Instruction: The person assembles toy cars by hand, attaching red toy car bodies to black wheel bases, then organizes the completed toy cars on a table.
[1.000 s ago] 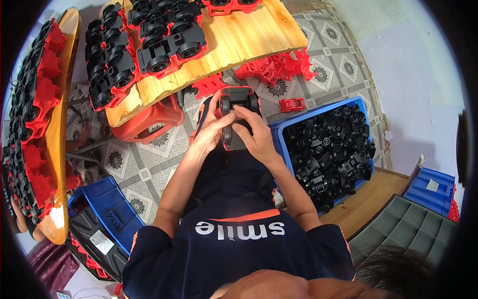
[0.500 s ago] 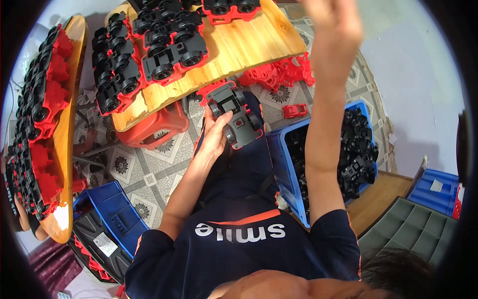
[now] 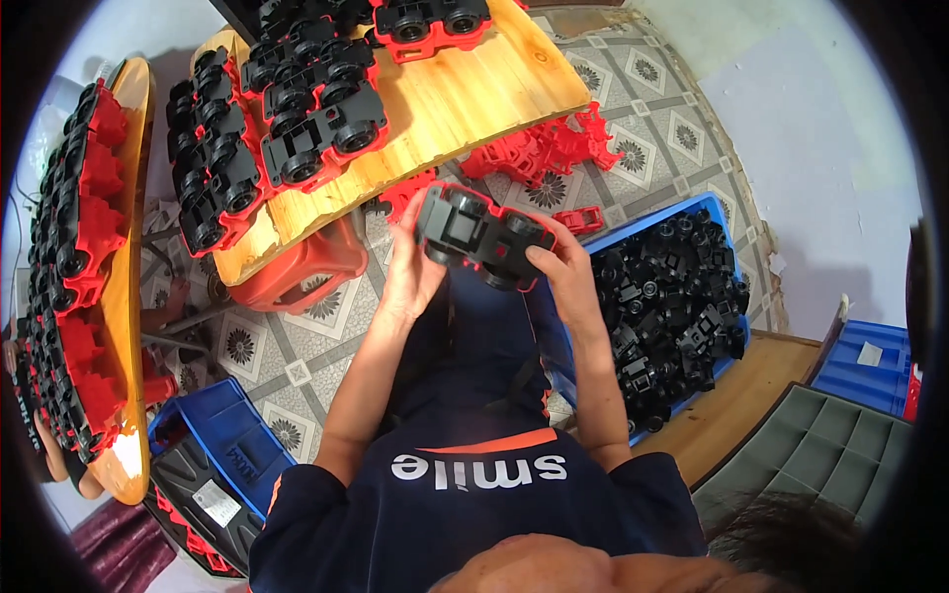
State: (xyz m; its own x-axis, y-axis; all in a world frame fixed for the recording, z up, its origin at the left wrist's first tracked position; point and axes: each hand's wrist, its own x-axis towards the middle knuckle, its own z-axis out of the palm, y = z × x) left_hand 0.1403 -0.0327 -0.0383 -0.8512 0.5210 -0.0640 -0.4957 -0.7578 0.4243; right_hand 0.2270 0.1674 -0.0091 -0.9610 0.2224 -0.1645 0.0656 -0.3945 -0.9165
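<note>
Between both hands, above my lap, is a toy car (image 3: 484, 234) with its black, wheeled underside facing up and a red body beneath. My left hand (image 3: 410, 267) grips its left end, the thumb along the edge. At the right end my right hand (image 3: 565, 272) is closed on it, thumb pressed onto the black chassis. Fingers under the car are hidden. To my right, a blue crate (image 3: 563, 364) holds many black chassis parts (image 3: 672, 306). One loose red car body (image 3: 577, 219) lies just beyond the car.
A wooden table (image 3: 474, 94) ahead carries rows of upturned toy cars (image 3: 326, 128). Another wooden board (image 3: 133, 296) at left holds more. A red stool (image 3: 306, 267) stands under the table, near piled red car bodies (image 3: 544, 148). Another blue crate (image 3: 232, 435) is at lower left.
My right hand has come down from its raised position at upper right and now grips the car's right end. The car has turned from upright to lying crosswise.
</note>
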